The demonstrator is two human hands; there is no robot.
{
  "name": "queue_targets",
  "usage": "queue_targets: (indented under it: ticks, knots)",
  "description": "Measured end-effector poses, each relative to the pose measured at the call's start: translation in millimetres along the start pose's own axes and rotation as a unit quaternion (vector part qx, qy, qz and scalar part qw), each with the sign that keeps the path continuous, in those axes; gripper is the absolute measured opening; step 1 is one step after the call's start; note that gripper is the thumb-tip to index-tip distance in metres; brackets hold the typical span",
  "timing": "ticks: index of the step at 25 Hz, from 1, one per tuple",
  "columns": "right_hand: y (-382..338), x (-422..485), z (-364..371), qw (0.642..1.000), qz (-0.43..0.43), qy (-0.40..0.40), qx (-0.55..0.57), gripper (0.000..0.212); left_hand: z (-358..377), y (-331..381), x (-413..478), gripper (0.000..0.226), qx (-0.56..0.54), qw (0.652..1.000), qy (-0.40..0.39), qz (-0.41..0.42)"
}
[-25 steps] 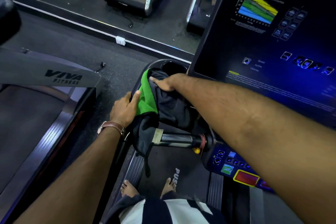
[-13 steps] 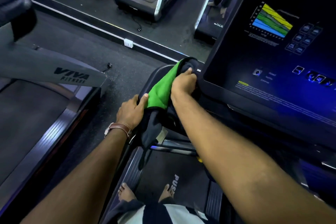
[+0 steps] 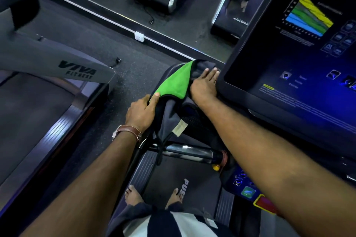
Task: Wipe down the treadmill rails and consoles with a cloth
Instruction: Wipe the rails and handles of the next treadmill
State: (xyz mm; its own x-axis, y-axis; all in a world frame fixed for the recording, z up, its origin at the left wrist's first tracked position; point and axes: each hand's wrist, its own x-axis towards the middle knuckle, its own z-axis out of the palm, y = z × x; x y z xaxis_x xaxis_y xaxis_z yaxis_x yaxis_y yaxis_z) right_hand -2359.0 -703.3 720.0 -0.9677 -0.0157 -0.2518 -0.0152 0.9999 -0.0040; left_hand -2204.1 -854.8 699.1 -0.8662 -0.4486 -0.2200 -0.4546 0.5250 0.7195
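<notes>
Here the right hand [image 3: 204,87] lies flat, fingers straight, pressing the cloth [image 3: 173,84] just left of the console [image 3: 289,90]; the left hand [image 3: 141,111] pinches its edge farther left.

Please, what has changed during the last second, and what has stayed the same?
The right hand slid the cloth forward to the corner of the screen, and its fingers, curled before, now lie flat on it. The left hand still holds the cloth's near edge, thumb on the green part.
</notes>
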Motion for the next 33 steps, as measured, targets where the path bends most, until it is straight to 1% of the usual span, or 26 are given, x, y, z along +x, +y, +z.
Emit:
queue_targets:
  ticks: [2, 4, 5, 6, 7, 8, 9, 10, 11, 12, 13, 14, 16, 17, 18, 20, 22, 23, 24, 25, 26, 27, 28, 30, 32, 33]
  knots:
    - [-5.1, -9.0, -11.2, 0.999, 0.03, -0.029, 0.003, 0.054, -0.7, 2.5, -1.8, 0.067, -0.005, 1.0, 0.001, 0.002]
    - [-6.5, -28.6, -21.4, 0.997, -0.017, -0.051, -0.057, 0.047, -2.0, 4.6, -3.0, 0.067, -0.005, 1.0, 0.001, 0.0]
    - [-4.7, -41.2, -24.6, 0.993, -0.06, -0.04, -0.091, 0.042, -1.9, 4.0, -2.9, 0.069, -0.004, 1.0, 0.0, -0.002]
    - [-3.4, -49.3, -28.2, 0.991, -0.087, -0.03, -0.094, 0.039, -1.9, 3.9, -3.0, 0.071, -0.005, 1.0, -0.001, -0.002]
    - [-3.3, -48.9, -31.0, 0.992, -0.107, -0.025, -0.067, 0.038, -2.2, 3.7, -3.2, 0.073, -0.007, 1.0, -0.003, -0.002]
    - [-7.5, -44.5, -35.2, 0.994, -0.097, -0.042, 0.025, 0.04, -2.6, 3.4, -3.4, 0.072, -0.009, 1.0, -0.004, -0.001]
    - [-15.0, -37.7, -39.2, 0.98, -0.069, -0.09, 0.162, 0.041, -3.0, 3.0, -3.4, 0.071, -0.011, 1.0, -0.003, 0.0]
    - [-21.6, -30.0, -40.6, 0.931, -0.028, -0.166, 0.324, 0.043, -3.0, 2.9, -3.5, 0.068, -0.011, 1.0, -0.003, 0.0]
    - [-30.6, -25.7, -40.1, 0.874, 0.013, -0.197, 0.444, 0.045, -2.4, 2.8, -4.0, 0.064, -0.01, 1.0, -0.003, 0.0]
    - [-37.2, -26.7, -37.7, 0.837, 0.04, -0.182, 0.515, 0.048, -2.1, 3.5, -4.6, 0.061, -0.007, 1.0, -0.004, 0.001]
    - [-44.2, -27.3, -35.2, 0.828, 0.051, -0.166, 0.533, 0.054, -1.7, 4.1, -4.8, 0.06, -0.003, 1.0, -0.006, 0.0]
    - [-48.6, -31.1, -35.5, 0.841, 0.057, -0.158, 0.515, 0.064, -1.4, 4.6, -4.6, 0.062, 0.002, 1.0, -0.006, -0.002]
    - [-42.5, -28.8, -26.6, 0.914, 0.055, -0.119, 0.384, 0.079, -0.4, 6.6, -4.1, 0.065, 0.015, 1.0, -0.008, -0.007]
    - [-36.8, -27.8, -24.9, 0.945, 0.031, -0.116, 0.305, 0.08, -0.4, 7.4, -4.0, 0.065, 0.018, 1.0, -0.008, -0.008]
    - [-29.0, -29.2, -26.1, 0.965, -0.011, -0.123, 0.232, 0.078, -0.9, 7.6, -4.3, 0.065, 0.015, 1.0, -0.008, -0.009]
    - [-12.9, -29.6, -33.0, 0.987, -0.088, -0.115, 0.076, 0.071, -2.8, 8.6, -6.0, 0.062, -0.011, 1.0, -0.007, -0.006]
    - [-8.2, -29.4, -42.0, 0.981, -0.132, -0.113, -0.086, 0.06, -6.5, 10.2, -8.9, 0.057, -0.05, 0.999, -0.004, -0.006]
    - [-10.1, -28.4, -44.9, 0.973, -0.146, -0.13, -0.124, 0.056, -7.8, 10.7, -10.3, 0.056, -0.063, 0.998, -0.003, -0.009]
    - [-13.8, -27.1, -44.8, 0.968, -0.141, -0.16, -0.134, 0.056, -8.7, 10.4, -11.1, 0.055, -0.068, 0.998, -0.003, -0.011]
    - [-16.8, -21.9, -39.5, 0.969, -0.105, -0.187, -0.123, 0.06, -9.3, 10.0, -11.4, 0.055, -0.067, 0.998, -0.002, -0.012]
    - [-17.7, -20.5, -33.5, 0.975, -0.049, -0.199, -0.086, 0.068, -9.0, 9.9, -12.0, 0.055, -0.065, 0.998, -0.002, -0.012]
    - [-17.2, -21.1, -26.4, 0.982, 0.013, -0.187, -0.032, 0.076, -8.5, 10.2, -12.3, 0.055, -0.062, 0.998, -0.002, -0.012]
    - [-16.4, -22.1, -19.2, 0.985, 0.047, -0.165, 0.026, 0.079, -8.4, 10.2, -12.7, 0.056, -0.057, 0.998, -0.004, -0.013]
    - [-14.2, -28.1, -7.6, 0.991, 0.026, -0.105, 0.077, 0.077, -7.4, 9.3, -12.4, 0.055, -0.045, 0.999, -0.012, -0.015]
    - [-11.1, -30.7, -1.0, 0.996, -0.01, -0.056, 0.075, 0.075, -6.7, 9.7, -12.6, 0.055, -0.045, 0.999, -0.017, -0.013]
    - [-9.2, -28.4, 0.3, 0.996, -0.019, -0.046, 0.068, 0.074, -6.4, 10.0, -13.4, 0.055, -0.046, 0.999, -0.018, -0.013]
